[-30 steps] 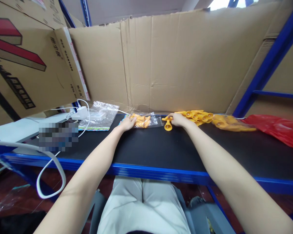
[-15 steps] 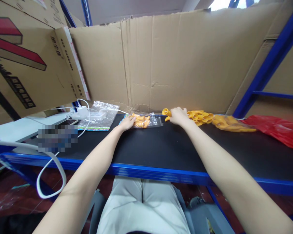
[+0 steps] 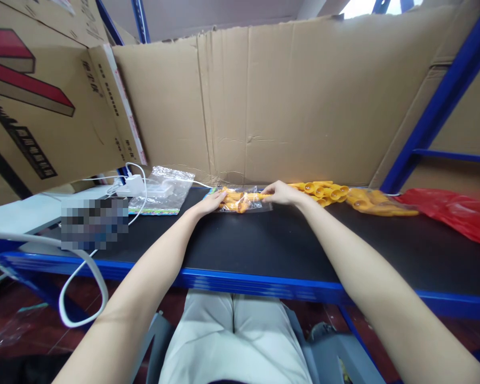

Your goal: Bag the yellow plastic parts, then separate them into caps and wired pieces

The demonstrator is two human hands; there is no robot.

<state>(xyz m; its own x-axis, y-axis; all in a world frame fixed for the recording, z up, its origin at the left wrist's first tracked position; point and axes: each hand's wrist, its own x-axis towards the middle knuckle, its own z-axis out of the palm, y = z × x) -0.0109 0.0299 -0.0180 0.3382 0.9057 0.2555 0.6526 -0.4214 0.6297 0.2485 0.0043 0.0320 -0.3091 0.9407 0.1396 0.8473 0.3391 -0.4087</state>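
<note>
A small clear bag [image 3: 243, 199], already partly filled with yellow pieces, was pinned flat on the black shelf [image 3: 264, 245] by the left hand [image 3: 210, 203]. 1 yellow piece [image 3: 260, 196] was pinched by the right hand [image 3: 279, 193] at the bag's mouth. A loose pile [image 3: 324, 192] was left unbagged just beside it.

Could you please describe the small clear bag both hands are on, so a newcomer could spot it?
On the black shelf, against the cardboard wall, it lies between the left hand and right hand. This small bag holds a few orange pieces, unlike the loose orange pile to its right.
</note>
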